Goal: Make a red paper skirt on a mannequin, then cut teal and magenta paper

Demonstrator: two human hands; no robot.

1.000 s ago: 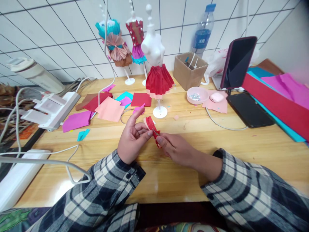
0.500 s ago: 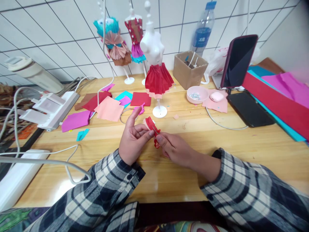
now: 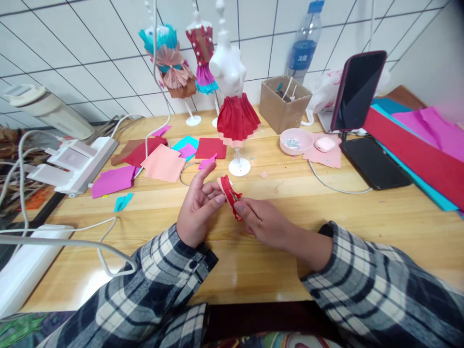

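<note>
A narrow red crepe paper strip with a pink edge [image 3: 227, 186] is between my hands, above the table. My right hand [image 3: 266, 222] pinches its lower right part between thumb and fingers. A thin metal-looking piece shows at that pinch; it is too small to name. My left hand [image 3: 199, 208] is at the strip's left edge, index finger stretched upward, thumb off the paper and the other fingers loosely curled against or behind it. Just beyond stands a small white dress-form mannequin [image 3: 227, 65] wearing a pleated red paper skirt [image 3: 237, 118] with a pink hem.
Two dressed mannequins [image 3: 171, 60] stand by the tiled wall. Paper pieces [image 3: 163, 162] lie at left near a power strip [image 3: 87, 164] and cables. A cardboard box [image 3: 284, 106], a pink bowl [image 3: 295, 142], a propped phone [image 3: 358, 92] and a flat black phone [image 3: 377, 164] are at right.
My left thumb has drawn back leftward off the strip, and the strip has turned more upright. My right hand keeps its pinch in almost the same place.
</note>
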